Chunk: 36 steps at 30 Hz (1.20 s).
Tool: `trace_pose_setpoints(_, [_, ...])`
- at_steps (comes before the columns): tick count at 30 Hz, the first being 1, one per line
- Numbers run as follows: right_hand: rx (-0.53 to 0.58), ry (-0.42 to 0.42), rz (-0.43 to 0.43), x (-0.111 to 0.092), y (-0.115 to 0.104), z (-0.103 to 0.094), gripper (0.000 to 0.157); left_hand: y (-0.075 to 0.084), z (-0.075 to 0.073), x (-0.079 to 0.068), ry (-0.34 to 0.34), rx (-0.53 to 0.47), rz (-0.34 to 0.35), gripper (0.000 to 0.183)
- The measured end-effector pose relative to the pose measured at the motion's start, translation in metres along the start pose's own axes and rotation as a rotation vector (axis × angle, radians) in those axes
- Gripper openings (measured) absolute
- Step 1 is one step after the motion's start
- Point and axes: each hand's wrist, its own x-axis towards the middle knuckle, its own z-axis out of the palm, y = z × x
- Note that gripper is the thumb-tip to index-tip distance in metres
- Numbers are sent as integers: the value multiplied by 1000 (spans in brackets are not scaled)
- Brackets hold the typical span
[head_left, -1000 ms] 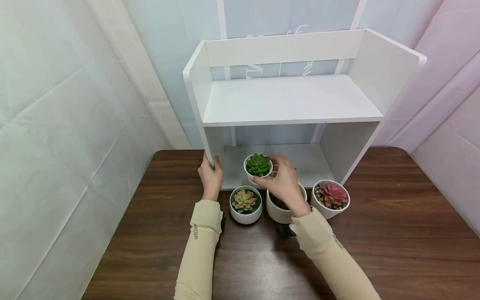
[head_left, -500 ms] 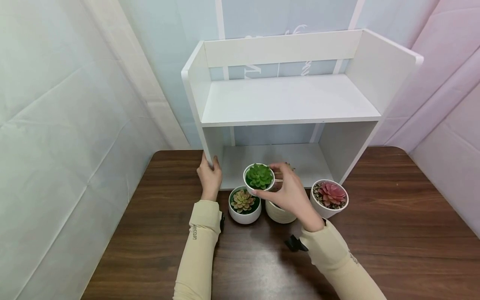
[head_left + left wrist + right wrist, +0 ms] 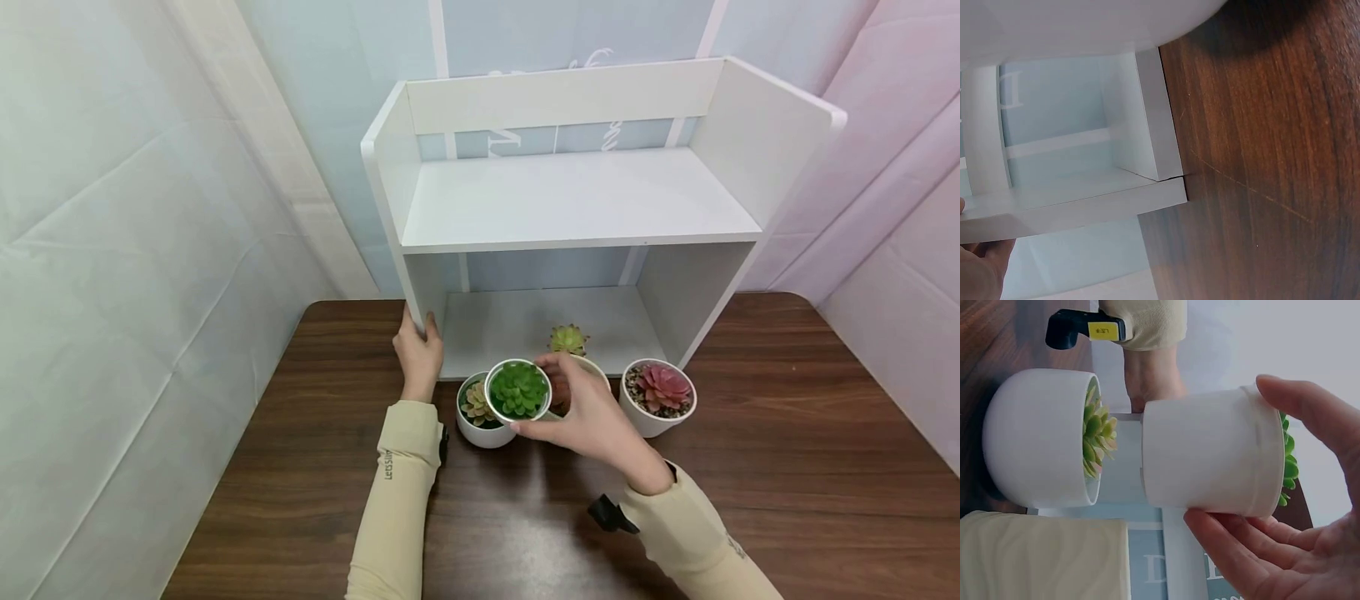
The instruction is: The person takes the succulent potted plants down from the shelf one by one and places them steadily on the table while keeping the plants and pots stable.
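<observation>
My right hand grips a small white pot with a green succulent near its rim, thumb on one side and fingers on the other. That pot is raised above and partly covers a round white pot with a yellowish succulent. In the right wrist view a gap shows between the held pot's base and the plant below. My left hand grips the left side panel of a white two-tier shelf, thumb inside and fingers outside. Only part of this hand shows in the left wrist view.
Behind my right hand stands a cream wavy-textured pot, with a light green succulent rising there. To its right is a white pot with a pink succulent. All stand on a brown wooden table, in front of the shelf.
My right hand has drawn the green succulent toward me, away from the shelf and over the round white pot. The light green succulent has come into view. My left hand keeps its grip.
</observation>
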Motion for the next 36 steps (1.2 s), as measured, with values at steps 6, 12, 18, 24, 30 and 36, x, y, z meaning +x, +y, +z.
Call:
trace_pose_setpoints(6, [-44,-27,-37,-11,3,2,71,0,0,0,-6,-2,-5,40])
trace_pose_setpoints(12, [-77,-66,-70,-21,10,6,71,-1,0,0,12,-8,14,38])
trace_pose_setpoints(18, [-74,-94,-38,-29,15,9,73,0,1,0,18,-9,28,37])
trace_pose_setpoints(24, [-61,-118,-49,-34,23,15,74,-1,1,0,13,-14,33,39])
trace_pose_setpoints(30, [-44,-161,-39,-38,28,19,72,-1,2,-1,18,-10,32,40])
trace_pose_setpoints(36, [-75,-181,-42,-40,34,25,71,-1,2,0,13,-10,25,41])
